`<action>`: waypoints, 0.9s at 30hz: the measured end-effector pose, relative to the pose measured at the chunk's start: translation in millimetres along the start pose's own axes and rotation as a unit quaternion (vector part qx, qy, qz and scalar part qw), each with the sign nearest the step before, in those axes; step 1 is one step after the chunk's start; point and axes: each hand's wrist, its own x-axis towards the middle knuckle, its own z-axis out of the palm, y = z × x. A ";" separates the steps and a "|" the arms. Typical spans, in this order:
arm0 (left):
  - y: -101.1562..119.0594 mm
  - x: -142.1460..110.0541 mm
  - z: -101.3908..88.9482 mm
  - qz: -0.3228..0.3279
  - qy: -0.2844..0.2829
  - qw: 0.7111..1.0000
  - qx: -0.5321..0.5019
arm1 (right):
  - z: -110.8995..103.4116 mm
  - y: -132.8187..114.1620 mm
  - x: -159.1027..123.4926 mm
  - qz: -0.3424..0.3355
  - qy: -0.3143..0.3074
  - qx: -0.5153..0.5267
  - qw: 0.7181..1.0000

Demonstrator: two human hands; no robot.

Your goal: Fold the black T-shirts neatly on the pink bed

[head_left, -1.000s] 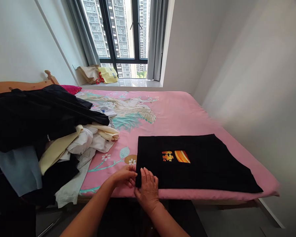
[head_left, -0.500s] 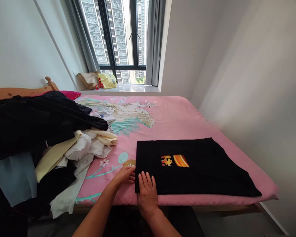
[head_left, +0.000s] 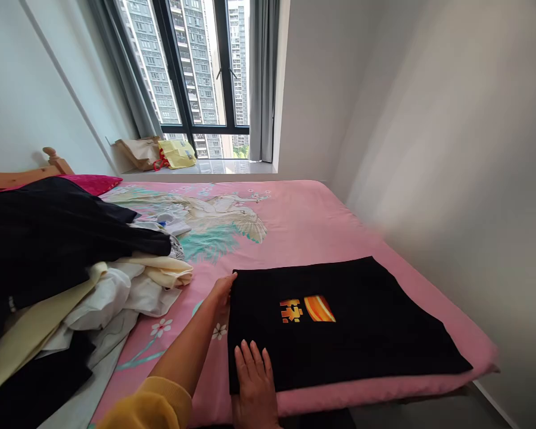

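Note:
A black T-shirt [head_left: 352, 339], folded into a flat panel with an orange and yellow print, lies near the front edge of the bed. At its far left corner is my left hand [head_left: 222, 290], its fingers closed on the cloth; part of them is hidden. My right hand [head_left: 255, 381] rests palm down on the near left corner of the shirt, fingers stretched out flat.
To the left, a heap of clothes [head_left: 129, 292] has black trousers or a similar dark garment [head_left: 62, 226] on top. The pink bedsheet [head_left: 295, 220] reaches the right wall. Paper and yellow bags [head_left: 176, 154] sit on the windowsill.
My left hand has moved away from me along the shirt's left edge to its far corner. The right hand stays flat on the near corner. The view has shifted a little.

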 end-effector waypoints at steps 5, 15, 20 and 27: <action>15.2 22.7 6.5 0.018 0.053 0.997 0.057 | 4.5 3.2 3.5 -0.022 0.062 -0.003 0.998; 17.5 35.3 -11.7 0.114 -0.043 0.988 0.095 | 1.2 1.4 8.6 0.013 0.098 0.058 0.993; 26.6 31.0 -24.4 0.177 -0.108 0.968 0.140 | 3.2 1.6 9.4 0.042 0.104 0.082 0.990; 49.1 24.6 -15.4 0.270 -0.080 0.937 0.207 | 10.8 8.4 14.9 0.059 0.184 0.130 0.973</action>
